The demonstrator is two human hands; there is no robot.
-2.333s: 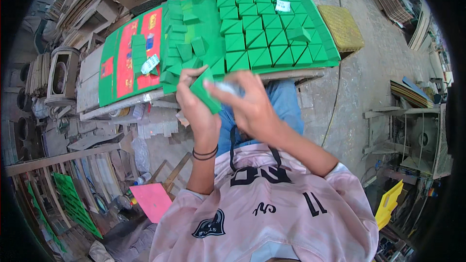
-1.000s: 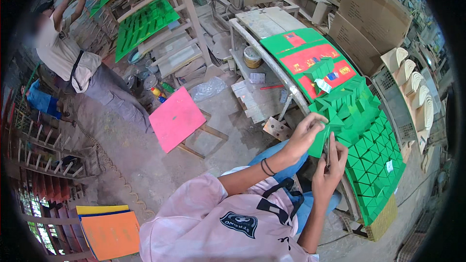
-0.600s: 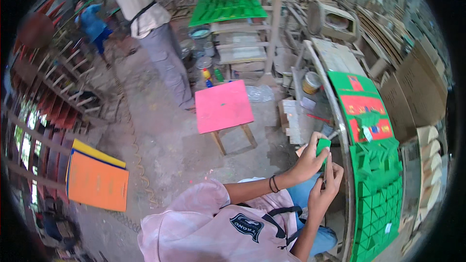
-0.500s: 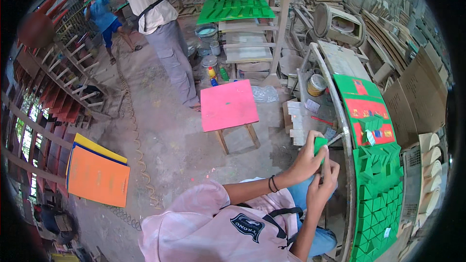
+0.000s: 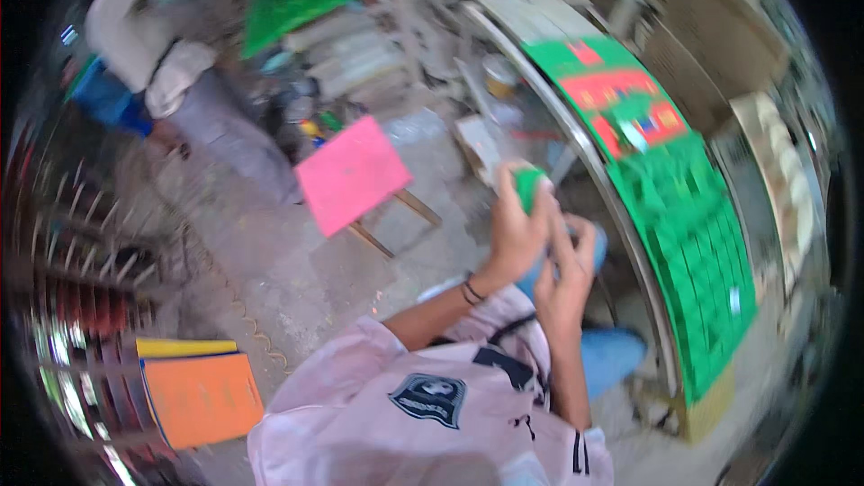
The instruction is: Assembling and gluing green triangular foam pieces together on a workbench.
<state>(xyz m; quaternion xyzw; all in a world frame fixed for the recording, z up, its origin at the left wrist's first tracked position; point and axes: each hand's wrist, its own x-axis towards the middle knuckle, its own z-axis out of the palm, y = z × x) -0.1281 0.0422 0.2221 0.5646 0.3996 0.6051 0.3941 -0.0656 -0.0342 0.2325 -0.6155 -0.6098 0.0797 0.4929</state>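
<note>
My left hand (image 5: 519, 238), with dark bands at the wrist, grips a small green wooden block (image 5: 529, 184) in front of my body. Close against it, my right hand (image 5: 565, 272) has its fingers bent and drawn together just below the block. What those fingers pinch, if anything, is too blurred to make out. To the right of both hands, a long bench carries many green triangular blocks (image 5: 697, 247) in rows on a green board. Farther up that bench lie red panels (image 5: 621, 94) with a few loose green pieces on top.
A pink-topped stool (image 5: 354, 175) stands ahead. Orange panels (image 5: 202, 400) lean at the lower left. A person (image 5: 193, 99) stands at the upper left, near a rack with a green sheet (image 5: 306, 0). Cardboard (image 5: 711, 45) and cream curved pieces (image 5: 774, 180) lie beyond the bench.
The whole view has swung and blurred, so the stool and bench appear shifted and tilted. Both hands stay together at the green block, now lower left in the picture than before.
</note>
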